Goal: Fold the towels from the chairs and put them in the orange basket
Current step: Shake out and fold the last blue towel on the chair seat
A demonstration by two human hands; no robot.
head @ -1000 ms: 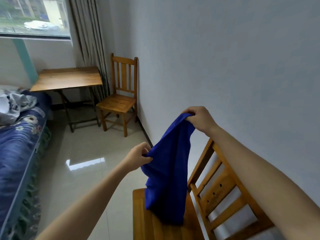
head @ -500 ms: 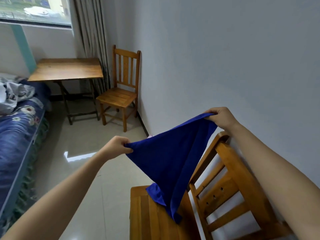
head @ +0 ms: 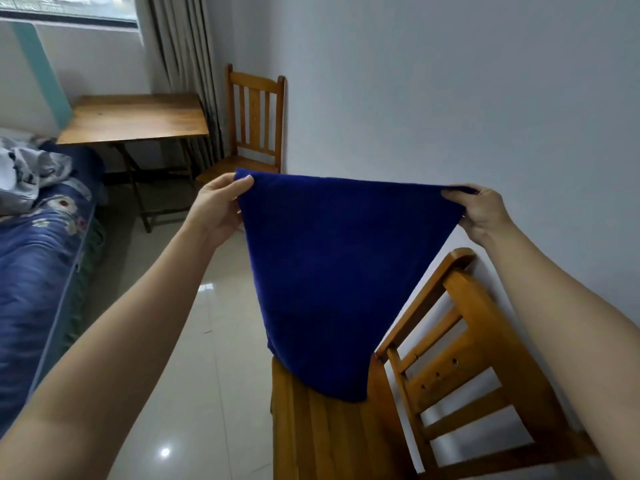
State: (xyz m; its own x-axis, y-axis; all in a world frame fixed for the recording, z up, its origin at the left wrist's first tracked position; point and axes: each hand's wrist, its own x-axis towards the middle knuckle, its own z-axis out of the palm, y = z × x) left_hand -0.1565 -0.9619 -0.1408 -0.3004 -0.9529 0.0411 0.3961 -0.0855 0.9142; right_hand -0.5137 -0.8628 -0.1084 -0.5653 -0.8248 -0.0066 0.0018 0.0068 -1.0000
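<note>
The dark blue terry-cloth towel (head: 332,271) is hanging spread btwn both hands above the near slatted wooden chair (head: 485,341), w/ its narrow lower end reaching the seat and prob. touching it. The left hand (head: 218,206) is pinching the top left corner, thumb over the front and fingers behind the cloth. The right hand (head: 481,213) is pinching the top right corner, w/ a bit of cloth bunching in the grip.

Risks, as I'm judging them:
- Both pinches are sitting right at the corners, so a quick shake or bringing the corners together could be pulling one free. The towel would then be dropping onto the seat or the glossy pale tiled floor (head: 214,341).
- The cloth is tapering toward the bottom, not hanging square, so a fold started now is likely coming out skewed.
- The lower end could be dragging or snagging on the seat edge or the chair back at right if not lifted first.
- The orange basket isn't showing in view, so finding it is prob. needing a turn.

Room:
- A plain grey-white wall (head: 450,98) is running along the right.
- A second wooden slat-back chair (head: 254,109) is standing far, by that wall.
- A brown wooden folding table (head: 135,116) is sitting to the left of that chair, w/ grey-beige curtains (head: 180,64) hanging behind.
- A bed w/ blue floral cover (head: 34,254) is lying at left.
</note>
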